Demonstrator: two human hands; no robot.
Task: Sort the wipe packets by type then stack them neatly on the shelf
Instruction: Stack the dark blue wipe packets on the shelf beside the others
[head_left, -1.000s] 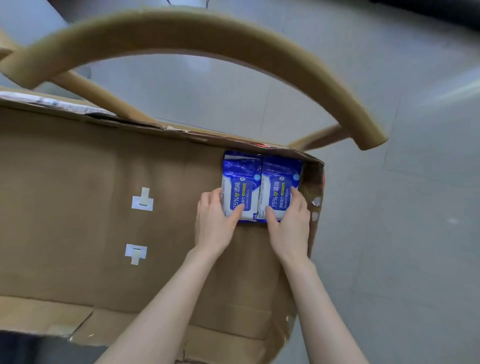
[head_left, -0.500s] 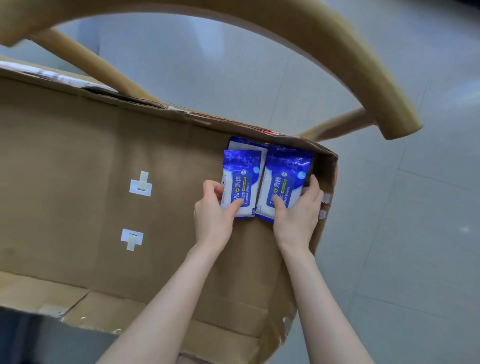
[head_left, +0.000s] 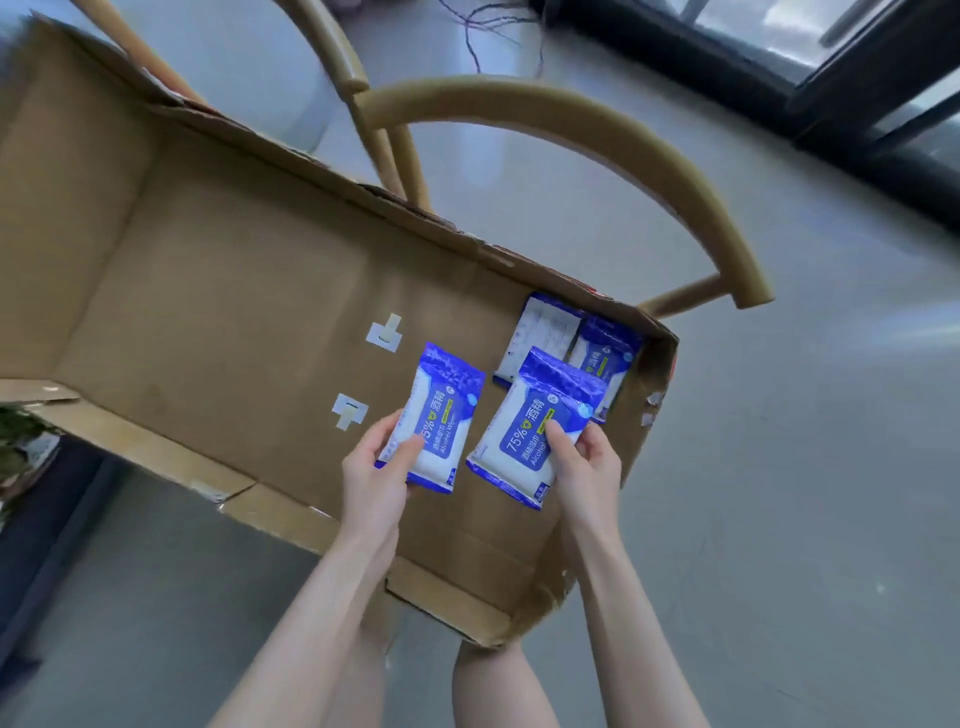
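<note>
Over the brown floor of an open cardboard box (head_left: 234, 291), the left hand (head_left: 374, 480) pinches the left-hand packet (head_left: 436, 415) at its near end, thumb on the printed front and fingers curled round its left edge. The right hand (head_left: 589, 467) grips the right-hand packet (head_left: 530, 436) the same way, thumb on the blue label and fingers round the right edge. Both packets are blue and white, face up, marked 75% and Alcohol Wipes, and they sit side by side with a narrow gap of cardboard between them. Just beyond the right hand, in the box's far corner, lie two more: a face-down packet (head_left: 543, 332) showing its white back, and touching its right side a face-up packet (head_left: 605, 358), both partly covered by the right-hand packet. Just beyond the left hand, two white tape patches (head_left: 384, 332) are stuck to the cardboard. Past the box's far wall curves the wooden back of a chair (head_left: 571, 119). Grey tiled floor (head_left: 805, 467) spreads to the right of the right hand, with loose cables (head_left: 498, 36) and a dark window frame (head_left: 883, 88) furthest off.
</note>
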